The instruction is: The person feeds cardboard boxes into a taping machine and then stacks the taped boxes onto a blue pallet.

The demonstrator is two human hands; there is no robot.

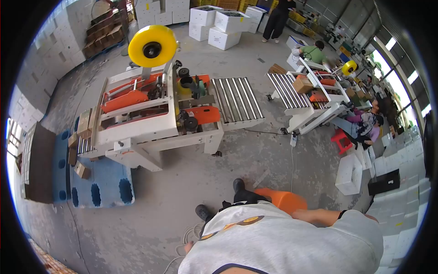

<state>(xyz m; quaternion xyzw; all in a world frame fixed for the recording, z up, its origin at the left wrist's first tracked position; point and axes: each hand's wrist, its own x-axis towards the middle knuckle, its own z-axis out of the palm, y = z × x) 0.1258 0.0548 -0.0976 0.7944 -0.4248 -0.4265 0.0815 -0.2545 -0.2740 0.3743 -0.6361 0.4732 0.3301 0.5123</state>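
Below my right side is a smooth orange plastic piece [284, 201], like a stool or seat, partly covered by my shirt. My right forearm reaches down to it, and my right hand [299, 214] is at its edge, fingers hidden from this view. Only a small part of my left hand [188, 247] shows, low beside my shirt, near a loose pale cord [186, 237] on the floor. I cannot tell what either hand holds.
Ahead left stands a carton-sealing machine [141, 123] with a yellow tape roll [152, 47] and rollers [237, 98]. A blue pallet [105, 182] holds small cartons. Another machine [315, 91] is at right, near a seated person [365, 125], a red stool [341, 140] and white foam boxes [349, 173].
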